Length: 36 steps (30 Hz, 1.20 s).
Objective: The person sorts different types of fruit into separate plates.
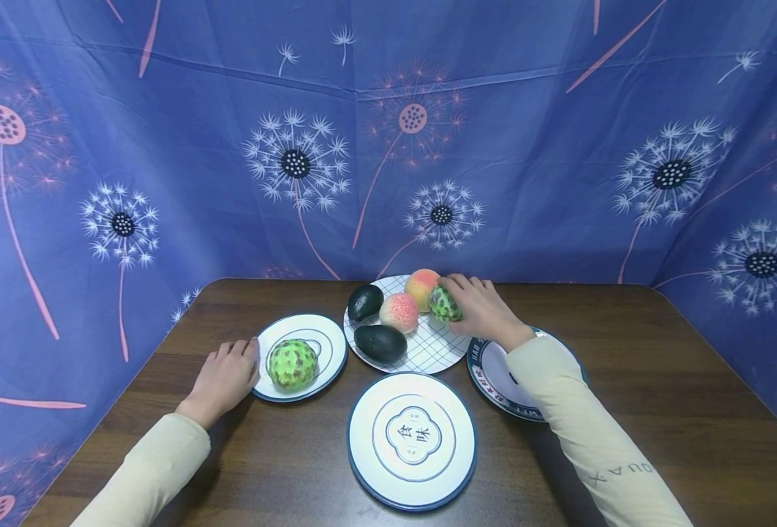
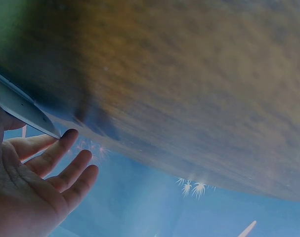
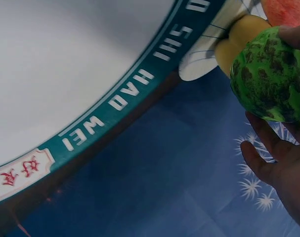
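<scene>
My right hand [image 1: 482, 306] grips a green, knobbly custard apple [image 1: 444, 304] with dark blotches, over the right side of a white plate with a blue grid [image 1: 431, 351]. In the right wrist view the custard apple [image 3: 268, 74] sits between thumb and fingertips. Two peaches [image 1: 399, 313] lie beside it, with two dark avocados [image 1: 380, 344] on the plate's left. My left hand [image 1: 226, 372] touches the left rim of a blue-edged white plate [image 1: 328, 333], its fingers [image 2: 73, 173] loosely spread. A second custard apple [image 1: 293, 364] rests on that plate.
An upturned blue-edged white plate [image 1: 411, 479] lies at the front centre. Under my right forearm stands a plate with a lettered blue rim [image 1: 494, 391]. The wooden table [image 1: 665, 373] ends at a blue dandelion-patterned curtain [image 1: 527, 183].
</scene>
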Motion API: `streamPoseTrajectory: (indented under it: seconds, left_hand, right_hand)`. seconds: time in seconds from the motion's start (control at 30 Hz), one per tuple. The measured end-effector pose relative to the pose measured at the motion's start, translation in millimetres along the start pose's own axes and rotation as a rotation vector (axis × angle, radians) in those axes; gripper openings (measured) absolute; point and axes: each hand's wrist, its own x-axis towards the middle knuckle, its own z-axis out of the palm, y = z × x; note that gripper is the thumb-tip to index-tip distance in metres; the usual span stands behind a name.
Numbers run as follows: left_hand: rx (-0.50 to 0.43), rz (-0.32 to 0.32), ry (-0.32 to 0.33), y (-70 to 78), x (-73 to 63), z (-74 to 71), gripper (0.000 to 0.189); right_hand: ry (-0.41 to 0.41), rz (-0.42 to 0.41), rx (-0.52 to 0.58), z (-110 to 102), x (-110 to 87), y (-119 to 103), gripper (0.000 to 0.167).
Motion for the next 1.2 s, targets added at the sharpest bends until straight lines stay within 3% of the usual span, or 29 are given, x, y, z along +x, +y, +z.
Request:
streamPoseTrajectory:
  seconds: [1.2]
  left_hand:
    - [0.012,-0.009,-0.013,0.7,1.3,0.4,0.046]
  right_hand:
    - [0.095,-0.197,0.011,-27.4,26.3,-51.4,0.087]
